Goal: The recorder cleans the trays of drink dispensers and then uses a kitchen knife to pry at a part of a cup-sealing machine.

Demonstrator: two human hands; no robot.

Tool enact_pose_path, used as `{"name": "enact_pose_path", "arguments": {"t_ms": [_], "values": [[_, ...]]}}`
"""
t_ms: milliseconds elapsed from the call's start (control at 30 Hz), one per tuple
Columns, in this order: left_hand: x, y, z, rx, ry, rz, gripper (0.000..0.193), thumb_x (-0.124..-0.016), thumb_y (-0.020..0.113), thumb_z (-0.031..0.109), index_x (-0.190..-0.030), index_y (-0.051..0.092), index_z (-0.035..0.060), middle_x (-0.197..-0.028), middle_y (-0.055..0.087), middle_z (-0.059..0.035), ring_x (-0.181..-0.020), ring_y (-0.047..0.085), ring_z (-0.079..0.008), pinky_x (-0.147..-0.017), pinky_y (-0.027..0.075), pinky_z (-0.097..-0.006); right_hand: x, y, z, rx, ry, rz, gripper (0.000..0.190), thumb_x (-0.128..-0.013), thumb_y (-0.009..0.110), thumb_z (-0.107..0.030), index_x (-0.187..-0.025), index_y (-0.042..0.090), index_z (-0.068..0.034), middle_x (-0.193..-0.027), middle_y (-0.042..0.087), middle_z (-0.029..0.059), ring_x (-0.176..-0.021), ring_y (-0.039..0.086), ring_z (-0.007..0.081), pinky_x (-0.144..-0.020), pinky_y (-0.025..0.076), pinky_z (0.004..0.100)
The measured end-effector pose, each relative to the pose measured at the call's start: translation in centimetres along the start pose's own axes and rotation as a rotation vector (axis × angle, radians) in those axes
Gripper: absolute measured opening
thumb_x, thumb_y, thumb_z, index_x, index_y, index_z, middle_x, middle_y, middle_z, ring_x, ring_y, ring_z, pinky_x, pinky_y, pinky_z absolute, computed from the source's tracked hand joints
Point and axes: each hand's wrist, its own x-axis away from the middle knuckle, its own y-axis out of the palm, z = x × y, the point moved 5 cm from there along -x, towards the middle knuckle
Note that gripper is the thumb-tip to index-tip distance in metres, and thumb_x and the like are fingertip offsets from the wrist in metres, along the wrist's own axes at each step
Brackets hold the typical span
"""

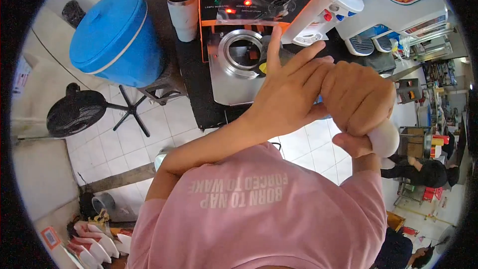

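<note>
My left hand (293, 89) reaches over the front of a Getra cup sealing machine (239, 91), its index and middle fingers stretched out and its thumb bent towards my right hand. Whether it grips anything is hidden. Close beside it, my right hand (358, 97) is closed in a fist around a white object with a rounded end (384, 139); most of that object is covered. A metal ring holder (239, 54) sits on the machine's steel plate. Behind my left fingers shows a dark item with a yellow patch (263, 68), partly hidden. Red lamps (247, 2) glow on the panel.
A white tumbler (183, 15) stands left of the machine. To its right are a water dispenser (321, 15) and another white drinks machine (396, 18). A blue lidded bucket (112, 37) and a black fan (76, 112) are at left. People (429, 172) are at far right.
</note>
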Motion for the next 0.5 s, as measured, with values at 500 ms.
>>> {"name": "enact_pose_path", "arguments": {"t_ms": [500], "values": [[-0.8, -4.4, -3.2, 0.539, 0.041, -0.004, 0.034, -0.064, 0.062, 0.020, -0.093, 0.052, 0.0041, -0.090, 0.054, -0.0067, -0.092, 0.047, -0.0187, -0.084, 0.031, -0.0331, -4.8, 2.4, 1.1, 0.710, 0.050, 0.233, 0.015, -0.065, 0.063, -0.004, -0.057, 0.050, -0.004, -0.048, 0.042, -0.0027, -0.040, 0.035, 0.0055, -0.038, 0.025, 0.0195]]}}
